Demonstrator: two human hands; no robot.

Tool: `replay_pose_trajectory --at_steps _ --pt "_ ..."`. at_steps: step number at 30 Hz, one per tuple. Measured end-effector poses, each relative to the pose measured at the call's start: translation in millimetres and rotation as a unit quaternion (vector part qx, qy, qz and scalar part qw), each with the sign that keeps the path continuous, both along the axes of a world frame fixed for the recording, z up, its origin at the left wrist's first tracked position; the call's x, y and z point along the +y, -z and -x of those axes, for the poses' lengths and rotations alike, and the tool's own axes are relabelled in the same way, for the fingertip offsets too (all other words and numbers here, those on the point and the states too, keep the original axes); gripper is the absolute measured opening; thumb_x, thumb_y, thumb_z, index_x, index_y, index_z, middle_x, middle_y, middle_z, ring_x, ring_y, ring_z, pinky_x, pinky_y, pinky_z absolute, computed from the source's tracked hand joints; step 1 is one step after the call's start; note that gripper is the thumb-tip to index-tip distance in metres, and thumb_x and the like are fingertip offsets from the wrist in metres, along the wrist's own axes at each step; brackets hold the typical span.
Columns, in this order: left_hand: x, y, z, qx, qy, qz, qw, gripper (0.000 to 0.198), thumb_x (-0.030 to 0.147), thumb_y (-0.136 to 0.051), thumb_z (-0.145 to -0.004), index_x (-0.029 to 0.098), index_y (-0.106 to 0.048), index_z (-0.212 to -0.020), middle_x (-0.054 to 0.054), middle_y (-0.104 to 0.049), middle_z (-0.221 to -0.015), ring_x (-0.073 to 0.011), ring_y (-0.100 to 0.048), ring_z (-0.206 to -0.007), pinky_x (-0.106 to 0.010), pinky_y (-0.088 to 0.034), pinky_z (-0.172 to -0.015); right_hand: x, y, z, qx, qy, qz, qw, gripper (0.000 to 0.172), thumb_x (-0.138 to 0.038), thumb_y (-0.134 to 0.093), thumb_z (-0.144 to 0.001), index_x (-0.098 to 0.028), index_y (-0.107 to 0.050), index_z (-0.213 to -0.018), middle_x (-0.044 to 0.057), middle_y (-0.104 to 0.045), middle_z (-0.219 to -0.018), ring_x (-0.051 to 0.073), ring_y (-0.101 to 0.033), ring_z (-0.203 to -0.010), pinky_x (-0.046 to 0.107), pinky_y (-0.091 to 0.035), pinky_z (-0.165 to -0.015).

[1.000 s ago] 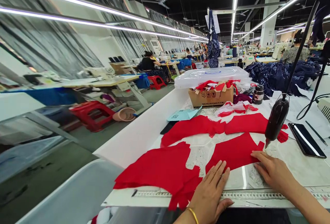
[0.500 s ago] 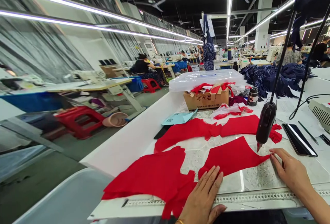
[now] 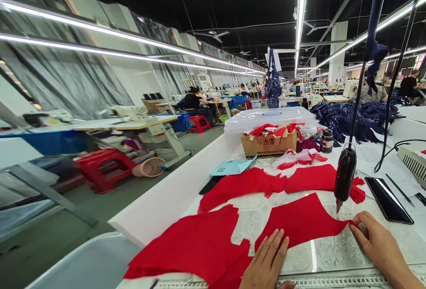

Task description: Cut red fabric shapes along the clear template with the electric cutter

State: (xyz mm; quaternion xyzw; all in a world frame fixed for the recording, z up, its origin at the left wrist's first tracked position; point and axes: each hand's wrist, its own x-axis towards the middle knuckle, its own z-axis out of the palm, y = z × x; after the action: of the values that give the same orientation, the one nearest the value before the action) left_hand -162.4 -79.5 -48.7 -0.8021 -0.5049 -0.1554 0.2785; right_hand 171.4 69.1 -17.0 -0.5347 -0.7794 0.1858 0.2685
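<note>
A red fabric piece (image 3: 302, 222) lies on the worktable in front of me. My left hand (image 3: 268, 258) rests flat on its lower left edge, fingers stretched out. At the piece's narrow right tip, my right hand (image 3: 376, 240) pinches the cloth between thumb and fingers. A dark hanging hand tool with a pointed tip (image 3: 345, 173) dangles just above the fabric's curved right edge, near my right hand; neither hand touches it. Left of my left hand lie more red fabric pieces (image 3: 189, 244), layered. Another red strip (image 3: 239, 182) stretches behind.
Behind the cloth stand a cardboard box (image 3: 269, 143) of scraps, a clear plastic lid (image 3: 266, 118) and a dark jar (image 3: 326, 141). A phone (image 3: 389, 200) and a pencil (image 3: 400, 190) lie at right. A ruler strip (image 3: 333, 281) runs along the front edge. Navy fabric (image 3: 356, 118) is heaped behind.
The view has tilted up, so the table and both hands appear lower. My left hand still lies on the red piece and my right hand still pinches its tip.
</note>
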Motion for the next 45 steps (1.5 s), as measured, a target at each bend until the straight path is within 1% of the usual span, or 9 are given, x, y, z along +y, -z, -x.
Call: replay_pose_trajectory --at_steps 4,15,22,25,29,33,36,40,45 --pt "1.0 -1.6 -0.4 0.004 0.002 -0.007 1.000 0.086 0.069 -0.033 -0.104 0.012 -0.019 -0.166 -0.013 -0.060 -0.148 -0.0263 -0.057 -0.136 -0.032 -0.051 -0.107 -0.7 -4.8 2.8 0.056 0.000 0.038 0.998 0.028 -0.051 -0.052 -0.085 -0.027 -0.060 -0.075 -0.003 -0.059 -0.055 0.018 -0.055 -0.050 0.028 -0.042 -0.052" --pt "-1.4 -10.7 -7.1 -0.040 -0.003 0.037 0.999 0.083 0.065 -0.038 -0.105 0.015 -0.014 -0.167 -0.014 -0.055 -0.153 -0.0278 -0.054 -0.139 -0.036 -0.050 -0.110 -6.5 -15.0 -4.6 0.097 0.018 0.048 0.994 0.035 -0.060 -0.055 -0.076 -0.027 -0.060 -0.082 -0.002 -0.061 -0.059 0.017 -0.056 -0.050 0.027 -0.045 -0.052" --pt "-10.0 -13.4 -16.0 -0.089 -0.025 0.076 0.993 0.072 0.053 -0.037 -0.109 0.020 -0.010 -0.167 -0.013 -0.050 -0.157 -0.0285 -0.050 -0.143 -0.040 -0.050 -0.112 -17.1 -30.9 -20.5 0.076 0.090 0.034 0.992 0.038 -0.059 -0.052 -0.074 -0.027 -0.063 -0.092 -0.001 -0.065 -0.065 0.016 -0.050 -0.046 0.029 -0.042 -0.050" --pt "-12.7 -17.6 -16.0 -0.088 -0.029 0.078 0.993 0.069 0.050 -0.034 -0.110 0.020 -0.011 -0.167 -0.012 -0.050 -0.157 -0.0289 -0.051 -0.142 -0.040 -0.051 -0.110 -21.5 -28.0 -28.5 0.084 0.110 -0.005 0.990 0.038 -0.057 -0.050 -0.079 -0.026 -0.065 -0.096 0.001 -0.071 -0.075 0.014 -0.047 -0.046 0.030 -0.042 -0.051" --pt "-14.3 -26.8 -13.6 -0.078 -0.023 0.091 0.993 0.067 0.048 -0.035 -0.110 0.021 -0.011 -0.167 -0.011 -0.053 -0.156 -0.0277 -0.054 -0.140 -0.039 -0.052 -0.109 -30.6 -17.1 -29.5 0.099 0.084 -0.016 0.991 0.041 -0.059 -0.048 -0.089 -0.025 -0.067 -0.103 0.003 -0.076 -0.085 0.015 -0.050 -0.050 0.030 -0.044 -0.054" --pt "-14.1 -27.7 -12.6 -0.071 -0.031 0.098 0.992 0.069 0.048 -0.036 -0.110 0.020 -0.010 -0.167 -0.013 -0.053 -0.155 -0.0288 -0.053 -0.141 -0.041 -0.053 -0.108 -36.2 -7.3 -26.5 0.056 0.068 -0.004 0.996 0.049 -0.066 -0.044 -0.091 -0.026 -0.071 -0.104 -0.001 -0.064 -0.059 0.017 -0.048 -0.046 0.031 -0.042 -0.053" --pt "-15.0 -27.4 -13.0 -0.076 -0.031 0.124 0.989 0.067 0.048 -0.039 -0.110 0.018 -0.020 -0.166 -0.014 -0.051 -0.157 -0.0294 -0.050 -0.144 -0.043 -0.051 -0.111 -38.0 -6.1 -28.0 0.026 0.078 0.005 0.997 0.053 -0.071 -0.046 -0.087 -0.027 -0.073 -0.097 -0.004 -0.052 -0.048 0.017 -0.044 -0.042 0.031 -0.039 -0.049" --pt "-8.5 -36.1 -12.1 -0.095 -0.034 0.178 0.979 0.060 0.050 -0.045 -0.108 0.017 -0.039 -0.159 -0.014 -0.052 -0.156 -0.0294 -0.049 -0.144 -0.046 -0.048 -0.115 -38.1 -11.6 -33.3 0.031 0.098 0.003 0.995 0.048 -0.069 -0.051 -0.087 -0.028 -0.073 -0.098 -0.005 -0.050 -0.050 0.016 -0.044 -0.042 0.031 -0.040 -0.049" --pt "32.5 -59.9 -0.5 -0.074 -0.082 0.224 0.968 0.038 0.031 -0.055 -0.103 0.017 -0.059 -0.139 -0.015 -0.058 -0.148 -0.0301 -0.053 -0.138 -0.051 -0.045 -0.116 -33.0 -16.9 -22.2 0.053 0.060 -0.022 0.997 0.047 -0.069 -0.055 -0.084 -0.027 -0.071 -0.098 -0.005 -0.048 -0.049 0.016 -0.043 -0.040 0.031 -0.040 -0.047"
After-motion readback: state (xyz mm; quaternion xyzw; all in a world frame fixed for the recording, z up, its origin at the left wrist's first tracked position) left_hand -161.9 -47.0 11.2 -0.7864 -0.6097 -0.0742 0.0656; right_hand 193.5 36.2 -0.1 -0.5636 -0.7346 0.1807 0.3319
